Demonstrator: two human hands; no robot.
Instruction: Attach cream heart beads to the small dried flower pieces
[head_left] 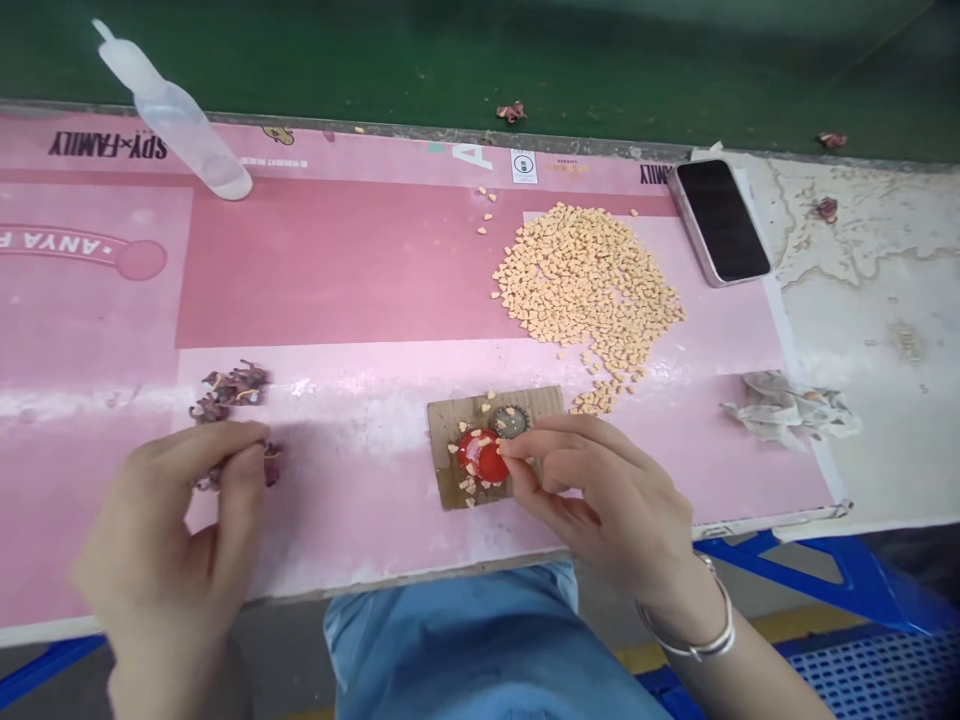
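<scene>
Because the tan piece [500, 444] appeared light and stiff, we pinched its edge with the right hand [604, 490]; whether the left hand's [176, 525] fingers gripped anything, we could not tell.

I see a soft blue garment [480, 645] over the wearer's body, creased and plain, its exact cut unclear to me. My right grip [611, 492] and left grip [176, 535] are bare, and a slim, shiny silver bangle [697, 654] loops the right wrist [682, 600].

Green belt [375, 65] and heaped pieces [589, 275] suggest a workshop
</scene>
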